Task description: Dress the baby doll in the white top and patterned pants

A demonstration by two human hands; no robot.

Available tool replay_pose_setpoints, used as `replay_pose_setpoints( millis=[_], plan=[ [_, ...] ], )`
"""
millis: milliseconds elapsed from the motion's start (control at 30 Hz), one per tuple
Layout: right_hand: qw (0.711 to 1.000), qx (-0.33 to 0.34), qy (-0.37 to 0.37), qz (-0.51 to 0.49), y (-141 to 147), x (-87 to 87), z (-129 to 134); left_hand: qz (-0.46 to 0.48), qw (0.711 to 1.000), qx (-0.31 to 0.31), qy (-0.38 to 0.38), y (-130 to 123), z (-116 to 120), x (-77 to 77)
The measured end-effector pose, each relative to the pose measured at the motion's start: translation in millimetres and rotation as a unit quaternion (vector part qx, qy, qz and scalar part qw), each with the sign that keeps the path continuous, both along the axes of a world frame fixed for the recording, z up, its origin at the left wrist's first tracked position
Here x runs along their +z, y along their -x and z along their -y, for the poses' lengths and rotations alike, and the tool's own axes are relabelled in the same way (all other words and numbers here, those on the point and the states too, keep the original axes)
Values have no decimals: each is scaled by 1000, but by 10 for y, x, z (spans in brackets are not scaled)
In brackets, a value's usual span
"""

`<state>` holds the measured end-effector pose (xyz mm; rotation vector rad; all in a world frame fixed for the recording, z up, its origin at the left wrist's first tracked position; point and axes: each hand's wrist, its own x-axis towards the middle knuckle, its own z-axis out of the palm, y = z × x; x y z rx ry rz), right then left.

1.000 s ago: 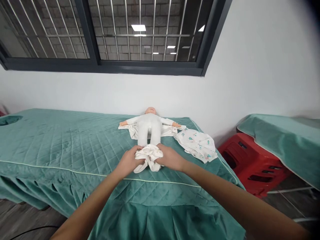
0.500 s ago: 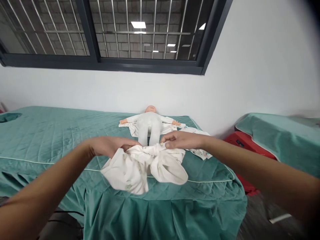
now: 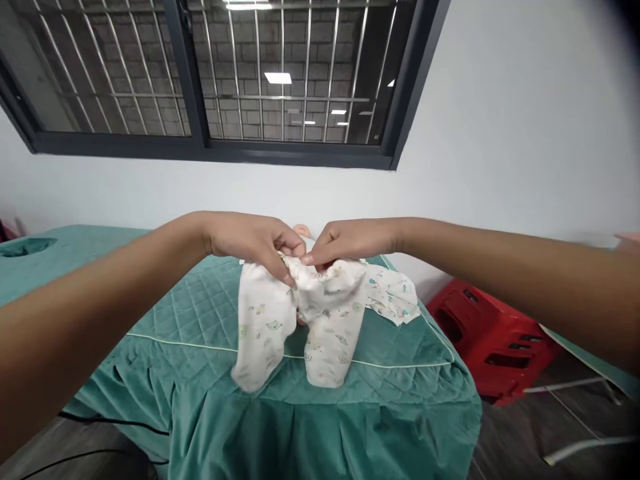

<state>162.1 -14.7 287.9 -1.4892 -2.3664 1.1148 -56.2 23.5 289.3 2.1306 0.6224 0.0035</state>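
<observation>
A pair of white baby pants (image 3: 333,333) with a small green print hangs from both my hands, its two legs dangling over the near part of the bed. My left hand (image 3: 255,241) pinches the gathered waistband from the left. Close beside it, my right hand (image 3: 350,241) grips the same waistband, thumb pointing left. Behind the pants lies a baby doll (image 3: 301,230); only the top of its head shows well, the rest being hidden by my hands and the cloth. Right of the pants, a white printed baby garment (image 3: 393,293) lies on the bed.
A green quilted cover (image 3: 200,313) with pale piping drapes the bed, which has a face hole (image 3: 25,247) at far left. Red plastic stools (image 3: 500,347) stand right of it. A barred window (image 3: 300,87) is above. Black cables (image 3: 115,421) run at lower left.
Both hands have risen and come closer together, lifting the pants. The bunched cloth now hangs with both legs straightened downward, and covers most of the doll. The view has shifted slightly.
</observation>
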Motion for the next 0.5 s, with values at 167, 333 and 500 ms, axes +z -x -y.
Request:
replay_pose_setpoints(
  millis=[167, 333, 500],
  plan=[
    [996, 24, 37, -73, 30, 186, 148, 136, 990, 33, -32, -34, -2, 141],
    [997, 21, 69, -23, -88, 222, 157, 174, 982, 56, -48, 77, 18, 183],
    [997, -30, -9, -66, -411, 279, 120, 181, 960, 198, -85, 354, -146, 75]
  ],
)
